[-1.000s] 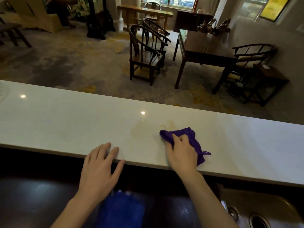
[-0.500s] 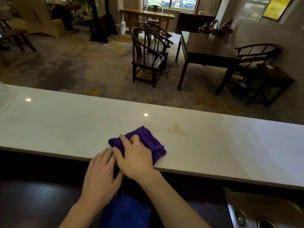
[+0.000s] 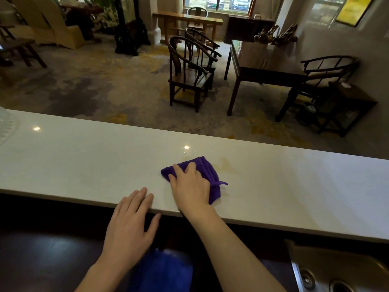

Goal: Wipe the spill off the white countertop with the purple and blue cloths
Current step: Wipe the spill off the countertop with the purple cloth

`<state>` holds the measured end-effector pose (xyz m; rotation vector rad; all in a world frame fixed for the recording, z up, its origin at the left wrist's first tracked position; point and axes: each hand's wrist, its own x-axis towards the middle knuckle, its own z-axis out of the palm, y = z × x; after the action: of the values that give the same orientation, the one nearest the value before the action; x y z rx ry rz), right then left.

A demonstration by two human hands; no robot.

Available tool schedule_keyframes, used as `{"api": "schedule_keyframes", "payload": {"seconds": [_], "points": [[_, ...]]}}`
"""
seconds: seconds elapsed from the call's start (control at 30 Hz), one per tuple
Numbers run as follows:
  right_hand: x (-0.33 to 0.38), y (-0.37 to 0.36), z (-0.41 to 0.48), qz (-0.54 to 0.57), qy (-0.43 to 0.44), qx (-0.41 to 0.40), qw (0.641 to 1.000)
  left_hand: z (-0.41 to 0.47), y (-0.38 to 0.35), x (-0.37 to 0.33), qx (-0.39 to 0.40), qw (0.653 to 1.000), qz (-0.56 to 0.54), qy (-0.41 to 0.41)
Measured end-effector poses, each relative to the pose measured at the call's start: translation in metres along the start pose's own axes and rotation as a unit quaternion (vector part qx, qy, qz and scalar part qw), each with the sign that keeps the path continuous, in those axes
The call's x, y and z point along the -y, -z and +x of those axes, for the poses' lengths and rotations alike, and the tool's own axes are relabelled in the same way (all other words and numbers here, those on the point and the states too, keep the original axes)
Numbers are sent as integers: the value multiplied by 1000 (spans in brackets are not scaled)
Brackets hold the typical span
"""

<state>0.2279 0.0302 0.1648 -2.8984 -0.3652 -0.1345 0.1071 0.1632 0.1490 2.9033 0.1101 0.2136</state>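
My right hand (image 3: 190, 185) presses flat on the purple cloth (image 3: 207, 172) on the white countertop (image 3: 84, 163), near its front edge. A faint yellowish spill (image 3: 224, 164) shows just right of the cloth, with a wet sheen above it. My left hand (image 3: 131, 224) rests open with its fingertips on the counter's front edge, left of the cloth. The blue cloth (image 3: 162, 270) lies on the dark lower surface below the counter, partly behind my left wrist.
A metal sink (image 3: 328, 272) sits at the lower right below the counter. A pale ribbed object (image 3: 5, 127) stands at the counter's far left. Beyond the counter are wooden chairs (image 3: 189, 74) and a dark table (image 3: 263, 62) on a carpeted floor.
My right hand swept the purple cloth from the right to the left beside my left hand, then back right toward the spill. My left hand stayed at the counter's edge.
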Motion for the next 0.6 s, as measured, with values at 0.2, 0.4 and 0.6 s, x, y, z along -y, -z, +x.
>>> {"api": "schedule_keyframes", "payload": {"seconds": [0.2,0.4,0.6], "points": [[-66,19,4,5,-74,-15,997,0,-2,1,-3,1000,-1,-4],[-124,28,3,-20,-143,-32,989,2,-4,4,2,1000,6,-9],[-162,32,12,-13,-226,-58,972,3,-4,3,-1,1000,7,-7]]}}
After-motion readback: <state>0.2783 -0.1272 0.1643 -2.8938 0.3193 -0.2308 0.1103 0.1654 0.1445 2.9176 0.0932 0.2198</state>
